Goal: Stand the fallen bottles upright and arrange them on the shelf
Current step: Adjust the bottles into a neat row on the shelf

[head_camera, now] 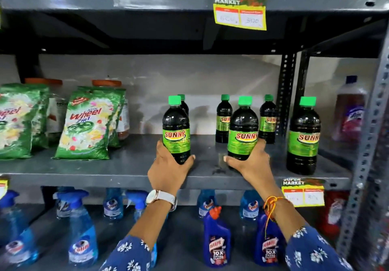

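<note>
Several dark bottles with green caps and green "SUNNY" labels stand upright on the grey middle shelf (126, 165). My left hand (168, 169) grips the lower part of one bottle (176, 127) near the shelf's middle. My right hand (248, 163) grips the base of a second bottle (243, 127) to its right. Both held bottles are upright at the shelf's front. A third front bottle (303, 136) stands alone at the right. Three smaller-looking ones stand behind: one (224, 119), another (267, 119), and one (182, 100) mostly hidden behind the left bottle.
Green Wheel detergent packs (88, 123) and orange-lidded jars (106, 83) fill the shelf's left side. A perforated metal post (366, 144) bounds the right, with a purple-labelled bottle (350, 111) beyond it. Blue spray bottles (82, 228) and toilet cleaner bottles (216, 237) stand on the shelf below.
</note>
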`<state>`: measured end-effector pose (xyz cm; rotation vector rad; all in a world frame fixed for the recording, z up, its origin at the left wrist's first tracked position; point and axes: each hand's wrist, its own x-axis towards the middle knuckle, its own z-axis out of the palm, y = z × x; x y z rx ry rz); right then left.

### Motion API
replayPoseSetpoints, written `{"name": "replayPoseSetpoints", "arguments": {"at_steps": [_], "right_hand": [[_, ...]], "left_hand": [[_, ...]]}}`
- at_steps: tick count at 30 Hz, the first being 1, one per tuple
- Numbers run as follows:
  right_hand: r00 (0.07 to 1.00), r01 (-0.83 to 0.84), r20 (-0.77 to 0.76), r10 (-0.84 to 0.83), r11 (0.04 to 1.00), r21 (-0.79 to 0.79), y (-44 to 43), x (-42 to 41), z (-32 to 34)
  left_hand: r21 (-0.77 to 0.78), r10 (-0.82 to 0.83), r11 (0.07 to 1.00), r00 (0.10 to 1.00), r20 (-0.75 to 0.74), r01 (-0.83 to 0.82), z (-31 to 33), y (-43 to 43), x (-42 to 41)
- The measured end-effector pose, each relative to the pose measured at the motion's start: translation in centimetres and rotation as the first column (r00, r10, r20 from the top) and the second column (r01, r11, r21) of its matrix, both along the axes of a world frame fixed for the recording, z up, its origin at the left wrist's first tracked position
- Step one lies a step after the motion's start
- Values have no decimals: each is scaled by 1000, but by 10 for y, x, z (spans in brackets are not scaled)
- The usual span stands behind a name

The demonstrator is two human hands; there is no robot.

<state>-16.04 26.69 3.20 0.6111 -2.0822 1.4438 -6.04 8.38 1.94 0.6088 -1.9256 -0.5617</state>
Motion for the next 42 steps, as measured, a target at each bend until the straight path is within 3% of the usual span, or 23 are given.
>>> {"name": "replayPoseSetpoints", "arguments": {"at_steps": [13, 17, 19, 21, 23, 24, 26, 28, 31, 34, 42], "right_hand": [[997, -74, 9, 74, 997, -10, 3, 10, 3], [990, -108, -94, 107, 994, -4, 21, 25, 1], [957, -27, -290, 6, 997, -69, 46, 26, 5], [889, 79, -423, -173, 970, -230, 81, 14, 13], [906, 97, -353, -234, 926, -365, 116, -1, 23], [947, 69, -264, -184, 918, -391, 130, -8, 26], [995, -34, -98, 0, 940, -341, 149, -25, 26], [993, -105, 38, 114, 979, -175, 156, -40, 18], [989, -86, 129, 72, 991, 104, 157, -54, 7], [994, -66, 98, 50, 983, 172, 156, -63, 4], [991, -83, 123, 60, 977, 197, 156, -63, 9]], "left_hand": [[-19, -18, 1000, 1000, -6, 17, -3, -1, 0], [-143, 50, 987, 982, -184, -77, -6, 3, 3], [-301, 9, 946, 941, -338, -118, -9, 19, 2], [-424, -119, 904, 919, -375, -56, -7, 47, -6], [-412, -220, 907, 929, -297, 83, 2, 80, -17], [-347, -258, 924, 932, -253, 161, 9, 96, -22], [-179, -296, 948, 934, -199, 263, 20, 120, -32], [-44, -251, 968, 958, -139, 247, 25, 133, -43], [106, -138, 985, 990, -12, 138, 20, 142, -55], [82, -56, 995, 998, 39, 52, 13, 143, -65], [7, -38, 999, 999, -34, 38, 10, 143, -66]]}}
